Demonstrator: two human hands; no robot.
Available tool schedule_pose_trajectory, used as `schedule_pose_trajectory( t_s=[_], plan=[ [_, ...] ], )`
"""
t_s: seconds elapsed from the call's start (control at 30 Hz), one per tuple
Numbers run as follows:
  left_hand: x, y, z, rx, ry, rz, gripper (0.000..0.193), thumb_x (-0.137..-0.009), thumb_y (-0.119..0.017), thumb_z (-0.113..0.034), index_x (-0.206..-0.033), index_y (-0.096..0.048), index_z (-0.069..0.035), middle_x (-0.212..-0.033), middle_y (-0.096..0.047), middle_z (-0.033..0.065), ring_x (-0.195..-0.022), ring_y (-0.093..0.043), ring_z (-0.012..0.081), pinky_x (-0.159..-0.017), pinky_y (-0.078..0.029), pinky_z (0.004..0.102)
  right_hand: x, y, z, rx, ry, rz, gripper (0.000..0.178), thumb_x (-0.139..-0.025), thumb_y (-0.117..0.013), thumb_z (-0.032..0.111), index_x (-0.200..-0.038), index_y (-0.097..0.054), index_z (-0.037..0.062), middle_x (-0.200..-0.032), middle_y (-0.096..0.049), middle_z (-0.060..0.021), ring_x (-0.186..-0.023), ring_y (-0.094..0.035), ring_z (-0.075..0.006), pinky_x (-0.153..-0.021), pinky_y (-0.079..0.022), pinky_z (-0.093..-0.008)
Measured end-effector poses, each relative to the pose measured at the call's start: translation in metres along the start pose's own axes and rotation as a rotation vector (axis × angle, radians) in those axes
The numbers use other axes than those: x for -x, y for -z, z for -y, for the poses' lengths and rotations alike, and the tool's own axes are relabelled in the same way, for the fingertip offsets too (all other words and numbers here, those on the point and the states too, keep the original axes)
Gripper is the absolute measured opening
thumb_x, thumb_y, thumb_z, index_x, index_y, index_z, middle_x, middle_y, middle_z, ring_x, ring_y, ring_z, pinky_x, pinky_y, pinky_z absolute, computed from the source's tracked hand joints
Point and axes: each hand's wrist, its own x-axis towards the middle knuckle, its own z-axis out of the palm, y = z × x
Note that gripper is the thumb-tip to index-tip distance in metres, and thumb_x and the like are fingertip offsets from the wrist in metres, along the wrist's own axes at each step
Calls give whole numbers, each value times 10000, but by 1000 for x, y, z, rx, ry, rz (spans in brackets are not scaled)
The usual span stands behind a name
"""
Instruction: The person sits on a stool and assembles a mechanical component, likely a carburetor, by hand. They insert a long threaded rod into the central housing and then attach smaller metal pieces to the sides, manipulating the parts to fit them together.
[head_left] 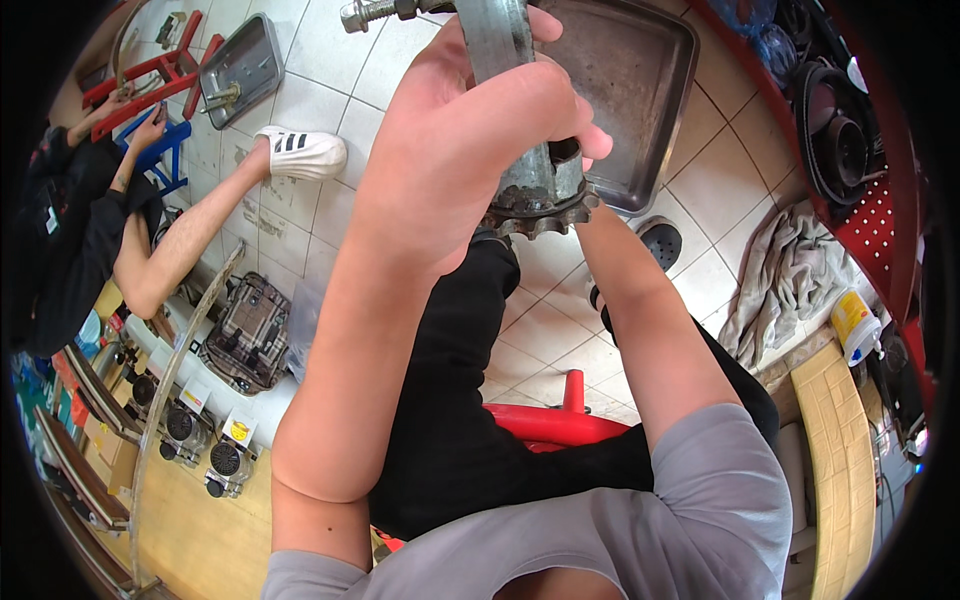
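My left hand (450,140) is wrapped round a grey metal bar (497,45) held up high in front of me. At the lower end of this part sits a greasy toothed sprocket (545,215), with a short metal collar (567,172) beside the bar. A long bolt with a nut (378,12) sticks out to the left near the top of the picture. My right forearm (640,300) reaches up to the sprocket, but the part and my left hand hide my right hand, so its grip does not show.
A large dark metal tray (625,190) lies on the tiled floor beyond my hands. At left a person (75,230) sits near a smaller tray (262,75) and a red stand (175,72). A crumpled cloth (790,275) lies at right, near a yellow-white tub (855,325).
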Motion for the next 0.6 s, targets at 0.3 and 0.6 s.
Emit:
schedule_pose_trajectory(
  t_s=[0.3,0.6],
  plan=[
    [0,-3,0,-61,1,-6,455,-817,-497,-79,-1249,-448,54,-875,-550,116,-806,-668,284,-767,-536,420,2,-6,9,-41,-76,74,234,-867,-559,174,-1072,-645,100,-967,-710,-189,-919,-687,-364,-793,-544,-480],
    [-3,-2,1,-54,13,9,451,-820,-502,-79,-1249,-448,50,-851,-541,108,-802,-667,275,-760,-532,417,1,-15,7,22,-44,111,248,-844,-569,158,-1069,-665,114,-986,-717,-156,-931,-693,-341,-792,-551,-466]
  ],
)
